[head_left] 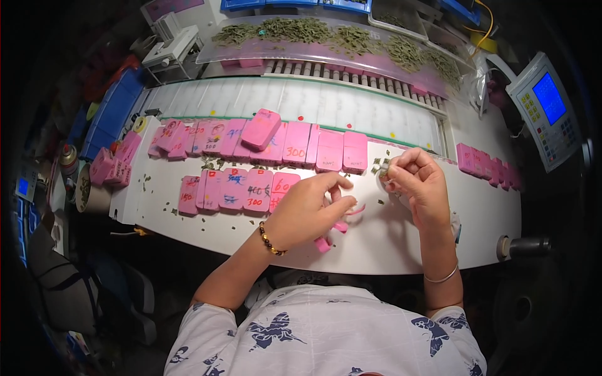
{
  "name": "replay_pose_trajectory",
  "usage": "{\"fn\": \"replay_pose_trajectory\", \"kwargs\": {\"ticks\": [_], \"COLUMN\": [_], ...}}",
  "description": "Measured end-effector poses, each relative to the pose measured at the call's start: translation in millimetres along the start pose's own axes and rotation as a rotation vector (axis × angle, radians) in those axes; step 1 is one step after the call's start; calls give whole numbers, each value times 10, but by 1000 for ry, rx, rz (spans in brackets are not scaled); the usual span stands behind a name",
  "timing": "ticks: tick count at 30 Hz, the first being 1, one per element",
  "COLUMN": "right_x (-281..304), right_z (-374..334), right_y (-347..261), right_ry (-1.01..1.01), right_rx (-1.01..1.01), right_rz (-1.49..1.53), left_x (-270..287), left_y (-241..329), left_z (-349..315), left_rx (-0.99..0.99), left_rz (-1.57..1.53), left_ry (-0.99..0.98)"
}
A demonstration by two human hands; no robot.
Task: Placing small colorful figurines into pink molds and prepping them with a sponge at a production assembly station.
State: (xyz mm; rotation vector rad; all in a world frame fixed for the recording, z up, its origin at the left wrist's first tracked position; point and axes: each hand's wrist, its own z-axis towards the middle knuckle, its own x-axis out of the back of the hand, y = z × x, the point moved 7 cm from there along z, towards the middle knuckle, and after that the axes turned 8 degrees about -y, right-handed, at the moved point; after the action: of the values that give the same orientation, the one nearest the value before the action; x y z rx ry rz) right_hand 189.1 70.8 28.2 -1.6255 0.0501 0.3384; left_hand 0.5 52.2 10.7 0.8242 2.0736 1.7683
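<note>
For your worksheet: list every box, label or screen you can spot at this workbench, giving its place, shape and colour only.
Pink boxes: flat rectangles in two rows mid-table, some with handwritten marks.
Side boxes: a pink row on the table's right.
Control panel: far right, tilted grey unit, blue screen, coloured buttons.
Small screen: far left, blue.

pink boxes in rows, blue screen right

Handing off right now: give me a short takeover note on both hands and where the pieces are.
Left hand: fingers curled over pink clips on the white table; grip unclear.
Right hand: pinching a small bunch of green pieces.
Two rows of pink boxes lie closed behind the hands, one box lying on top; more at the right edge. Loose green bits are scattered on the table.
Bulk green material waits on the far tray.
</note>
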Motion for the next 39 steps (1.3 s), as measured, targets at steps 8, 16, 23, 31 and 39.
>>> {"fn": "replay_pose_trajectory", "kwargs": {"ticks": [8,16,23,31,39], "right_x": [-290,-500,-698,-915,-1010], "right_z": [-79,-111,-147,-233,-339], "right_y": [-58,-241,-315,-224,-157], "right_ry": [-76,-118,-182,-332,-428], "right_rx": [170,340,512,552,544], "right_rz": [-422,-742,-1108,-1397,-1335], "left_x": [29,116,61,17,-10], "left_y": [97,114,361,301,179], "left_z": [37,9,-130,-200,-307], "left_rx": [-113,-278,-418,-323,-270], "left_rz": [-235,-25,539,668,590], "left_ry": [78,262,411,294,178]}}
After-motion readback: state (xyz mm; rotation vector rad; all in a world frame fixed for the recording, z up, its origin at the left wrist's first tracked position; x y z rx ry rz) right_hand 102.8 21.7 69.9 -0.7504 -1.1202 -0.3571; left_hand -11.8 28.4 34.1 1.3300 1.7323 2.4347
